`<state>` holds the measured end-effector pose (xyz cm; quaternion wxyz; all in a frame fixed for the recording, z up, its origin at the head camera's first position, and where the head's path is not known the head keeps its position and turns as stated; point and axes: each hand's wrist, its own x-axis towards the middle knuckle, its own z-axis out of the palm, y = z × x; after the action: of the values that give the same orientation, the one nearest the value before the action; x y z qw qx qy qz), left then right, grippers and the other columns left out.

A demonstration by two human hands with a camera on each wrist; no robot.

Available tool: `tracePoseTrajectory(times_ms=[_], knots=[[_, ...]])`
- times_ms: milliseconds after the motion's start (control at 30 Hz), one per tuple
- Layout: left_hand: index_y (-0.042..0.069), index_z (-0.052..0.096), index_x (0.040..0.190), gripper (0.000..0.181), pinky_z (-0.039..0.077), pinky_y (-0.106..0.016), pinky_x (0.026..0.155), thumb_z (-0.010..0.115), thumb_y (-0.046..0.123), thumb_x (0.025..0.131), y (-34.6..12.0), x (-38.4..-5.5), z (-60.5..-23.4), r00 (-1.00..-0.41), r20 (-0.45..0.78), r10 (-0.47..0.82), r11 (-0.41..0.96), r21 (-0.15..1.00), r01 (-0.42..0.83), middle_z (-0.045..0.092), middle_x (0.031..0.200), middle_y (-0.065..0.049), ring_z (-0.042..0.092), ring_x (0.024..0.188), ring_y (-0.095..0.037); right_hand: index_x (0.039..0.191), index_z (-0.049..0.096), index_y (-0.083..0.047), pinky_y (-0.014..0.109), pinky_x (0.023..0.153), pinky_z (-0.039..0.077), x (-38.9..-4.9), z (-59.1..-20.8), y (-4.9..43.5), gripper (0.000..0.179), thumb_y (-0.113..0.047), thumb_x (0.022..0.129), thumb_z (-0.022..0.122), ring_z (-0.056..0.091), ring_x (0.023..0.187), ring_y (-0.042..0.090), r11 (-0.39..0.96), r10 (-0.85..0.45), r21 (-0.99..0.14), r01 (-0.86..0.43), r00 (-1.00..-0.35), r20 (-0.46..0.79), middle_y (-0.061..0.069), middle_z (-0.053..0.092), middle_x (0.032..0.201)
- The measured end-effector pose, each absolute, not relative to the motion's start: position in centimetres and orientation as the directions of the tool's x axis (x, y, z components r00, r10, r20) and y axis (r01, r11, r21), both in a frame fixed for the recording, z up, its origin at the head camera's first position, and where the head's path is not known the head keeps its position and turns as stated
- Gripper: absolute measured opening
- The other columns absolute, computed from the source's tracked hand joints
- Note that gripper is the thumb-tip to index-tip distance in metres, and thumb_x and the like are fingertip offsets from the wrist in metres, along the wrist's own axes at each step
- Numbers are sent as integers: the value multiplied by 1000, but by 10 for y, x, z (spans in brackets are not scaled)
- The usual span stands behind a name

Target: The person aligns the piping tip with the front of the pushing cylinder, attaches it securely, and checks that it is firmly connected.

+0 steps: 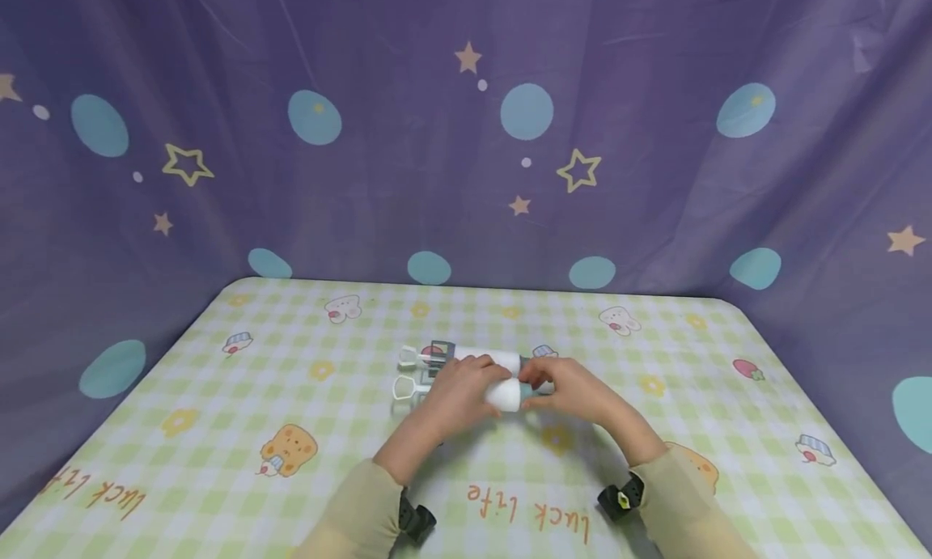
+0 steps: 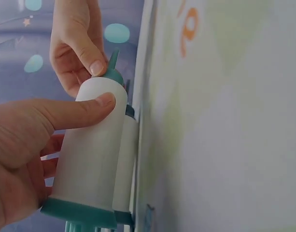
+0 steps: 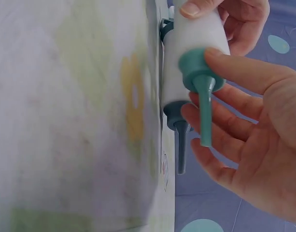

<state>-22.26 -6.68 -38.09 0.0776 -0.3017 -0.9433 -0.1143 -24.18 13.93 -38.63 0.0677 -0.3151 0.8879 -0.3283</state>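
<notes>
A white syringe [image 1: 504, 395] with a green-teal nozzle cap [image 3: 195, 67] lies crosswise, its nozzle to the right. My left hand [image 1: 462, 393] grips its barrel, with the thumb along the side in the left wrist view. At the other end my right hand [image 1: 575, 385] pinches the nozzle cap, thumb on its rim and fingers curled beneath. A loop-shaped white plunger handle [image 1: 396, 387] sticks out at the left. Close behind and parallel lies a second white syringe [image 1: 502, 360], which has a darker blue-grey nozzle [image 3: 181, 145]. The left hand covers part of both syringes.
A green-and-white checked cloth [image 1: 320, 429] with cartoon prints covers the table. Behind and at both sides hangs a purple curtain [image 1: 408, 138] with stars and blue dots. Black wrist cameras sit on the left wrist [image 1: 417, 518] and the right wrist [image 1: 620, 496].
</notes>
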Motion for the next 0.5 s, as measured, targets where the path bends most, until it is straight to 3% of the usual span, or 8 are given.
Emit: tracePoseTrajectory(times_ms=[500], knots=[[20, 64, 105, 51, 45, -28, 72, 82, 32, 59, -64, -222, -391, -800, 143, 583, 766, 231, 600, 61, 96, 6, 57, 86, -14, 94, 60, -13, 25, 73, 48, -239, -391, 137, 28, -24, 74, 75, 60, 80, 10, 625, -614, -626, -467, -789, -25, -2, 63, 88]])
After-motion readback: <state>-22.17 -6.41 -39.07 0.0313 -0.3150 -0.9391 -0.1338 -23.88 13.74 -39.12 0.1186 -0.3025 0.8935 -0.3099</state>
